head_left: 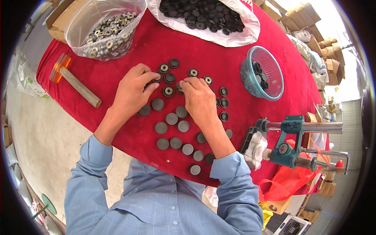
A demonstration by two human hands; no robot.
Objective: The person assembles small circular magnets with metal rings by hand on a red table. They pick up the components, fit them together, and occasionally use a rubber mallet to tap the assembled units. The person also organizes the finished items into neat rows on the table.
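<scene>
Black round caps lie in loose rows on the red cloth. Some stand hollow side up, such as the cap (169, 78) between my hands, and others lie flat side up, like the cap (171, 118) nearer me. Small metal bearings sit in several caps, one being the bearing (168, 91) near the middle. My left hand (134, 89) is closed, its fingertips at a bearing (158, 77) set in a cap. The fingers of my right hand (199, 96) pinch at another bearing (179, 87) in a cap, partly hidden by the fingertips.
A clear bag of bearings (107, 43) stands far left, near a wooden-handled hammer (80, 86). At the back lies a white sack (250, 31) of black caps. A blue plastic basket (276, 66) holds more caps. The green hand press (288, 147) occupies the right edge.
</scene>
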